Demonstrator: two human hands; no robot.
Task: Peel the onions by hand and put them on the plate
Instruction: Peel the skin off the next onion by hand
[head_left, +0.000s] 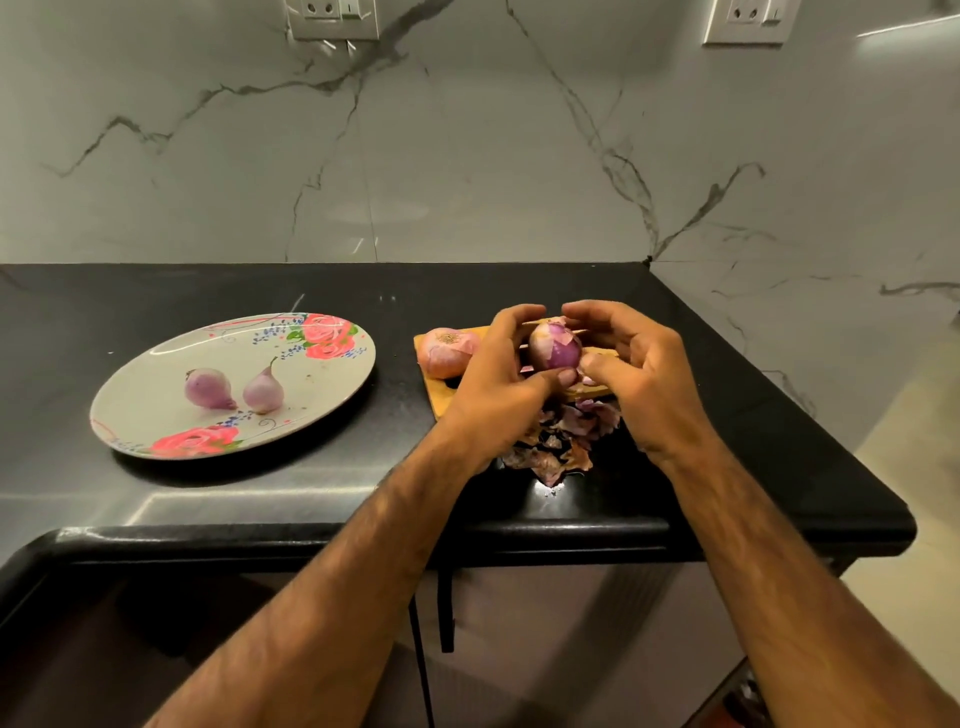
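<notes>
L hand (498, 364) and R hand (639, 374) both curl round one onion (556, 348). L cups it from the left w/ thumb under; R pinches its lower right side w/ thumb & fingertips. It's held just above the board (441, 402): round, glossy purple, pale papery bits clinging on top.

Grey-veined marble wall (467, 156) behind. Black polished counter (260, 499). Floral plate (322, 395) at left holds 2 peeled onions (208, 387), pale purple, teardrop-shaped, close but apart. Wooden board carries 1 unpeeled onion (447, 351), partly hidden by L hand. Dry peel pile (561, 441) lies btwn the wrists.
</notes>
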